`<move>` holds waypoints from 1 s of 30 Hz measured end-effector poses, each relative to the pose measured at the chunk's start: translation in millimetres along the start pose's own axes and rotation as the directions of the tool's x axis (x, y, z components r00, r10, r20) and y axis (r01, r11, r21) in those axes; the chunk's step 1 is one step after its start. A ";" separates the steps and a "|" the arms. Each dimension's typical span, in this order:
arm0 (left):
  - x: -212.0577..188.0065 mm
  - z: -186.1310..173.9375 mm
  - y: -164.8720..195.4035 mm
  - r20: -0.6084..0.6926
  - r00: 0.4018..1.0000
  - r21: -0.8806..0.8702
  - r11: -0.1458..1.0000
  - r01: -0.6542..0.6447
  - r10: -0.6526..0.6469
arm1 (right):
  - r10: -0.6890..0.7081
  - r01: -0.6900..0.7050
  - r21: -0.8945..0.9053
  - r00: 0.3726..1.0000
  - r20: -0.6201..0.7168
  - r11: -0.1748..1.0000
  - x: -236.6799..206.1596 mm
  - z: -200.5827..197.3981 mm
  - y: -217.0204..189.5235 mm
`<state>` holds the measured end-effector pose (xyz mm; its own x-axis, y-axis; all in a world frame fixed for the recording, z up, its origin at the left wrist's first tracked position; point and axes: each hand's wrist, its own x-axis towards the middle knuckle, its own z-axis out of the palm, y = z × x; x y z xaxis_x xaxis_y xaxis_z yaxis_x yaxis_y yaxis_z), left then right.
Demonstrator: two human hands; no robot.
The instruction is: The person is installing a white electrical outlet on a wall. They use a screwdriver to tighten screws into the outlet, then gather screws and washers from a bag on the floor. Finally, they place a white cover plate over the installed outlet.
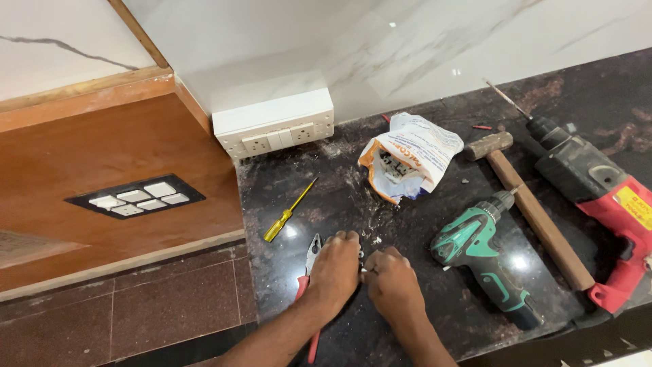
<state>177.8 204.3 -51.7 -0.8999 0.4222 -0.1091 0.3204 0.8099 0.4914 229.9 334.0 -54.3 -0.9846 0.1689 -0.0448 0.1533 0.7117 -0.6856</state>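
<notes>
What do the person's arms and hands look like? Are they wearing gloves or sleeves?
No gloves and no sleeves show. The left hand and the right hand are bare, and both forearms are bare up to the bottom edge of the picture. I see no watch, ring or bracelet on the parts that show, and no cables or markings.

Bright, sharp; overhead glare on countertop (407, 231).

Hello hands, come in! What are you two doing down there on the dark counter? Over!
Left hand and right hand curled together on the counter, grip contents hidden. Red-handled pliers beside left hand. Green drill lies right, clear.
</notes>
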 end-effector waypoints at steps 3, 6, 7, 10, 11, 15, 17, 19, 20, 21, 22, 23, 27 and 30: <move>-8.0 2.4 -0.9 -0.109 0.993 0.078 0.996 -0.042 0.050 | -0.094 0.096 -0.075 0.995 0.030 0.993 3.2 3.5 5.3; -14.4 5.8 -3.8 -0.088 0.994 0.045 0.997 -0.057 0.061 | 0.218 -0.291 0.293 0.941 0.259 0.911 7.4 -0.9 11.9; -13.9 6.3 -4.9 -0.083 0.994 0.068 0.996 -0.062 0.068 | 0.336 -0.500 0.433 0.852 0.402 0.750 8.8 -3.0 13.6; -14.9 6.1 -7.4 -0.044 0.996 0.127 0.989 -0.076 0.082 | 0.290 -0.550 0.682 0.835 0.469 0.482 8.9 -5.5 13.6; -15.1 5.0 -8.4 -0.025 0.996 0.149 0.986 -0.081 0.086 | 0.302 -0.529 0.702 0.849 0.434 0.478 8.1 -4.1 11.1; -15.5 -3.0 -15.4 0.015 0.995 0.199 0.975 -0.102 0.101 | 0.305 -0.376 0.638 0.926 0.224 0.672 2.2 8.9 -11.6; -18.8 -6.6 -21.5 -0.022 0.986 0.204 0.966 -0.156 0.164 | 0.245 -0.244 0.453 0.968 0.058 0.858 -1.6 12.9 -25.4; -18.3 -8.7 -27.7 -0.052 0.980 0.180 0.967 -0.180 0.192 | 0.128 -0.107 0.179 0.986 -0.110 0.978 -6.8 14.8 -37.2; -17.2 -9.1 -30.2 -0.061 0.981 0.152 0.973 -0.176 0.187 | 0.148 -0.130 0.164 0.984 -0.103 0.978 -7.6 15.4 -41.7; -16.8 -8.9 -32.5 -0.068 0.981 0.123 0.978 -0.172 0.181 | 0.170 -0.155 0.148 0.981 -0.096 0.977 -9.4 16.4 -44.9; -18.1 -8.9 -35.7 -0.080 0.978 0.099 0.977 -0.187 0.195 | 0.194 -0.181 0.133 0.977 -0.088 0.974 -10.9 17.9 -46.8; -18.7 -9.4 -39.1 -0.093 0.974 0.075 0.977 -0.202 0.209 | 0.175 -0.162 0.117 0.978 -0.115 0.980 -11.7 20.5 -47.8; -20.3 -12.0 -42.7 -0.062 0.972 0.162 0.963 -0.216 0.228 | 0.023 -0.039 -0.050 0.957 -0.288 0.998 -11.5 38.0 -44.1; -20.4 -17.0 -44.1 -0.027 0.977 0.181 0.963 -0.201 0.210 | 0.037 -0.060 -0.040 0.899 -0.436 0.997 -6.9 44.3 -37.2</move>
<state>177.0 153.1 -56.4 -0.8205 0.5713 0.0199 0.5433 0.7684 0.3382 227.3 276.2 -60.6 -0.8430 0.4755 0.2516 0.2157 0.7272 -0.6517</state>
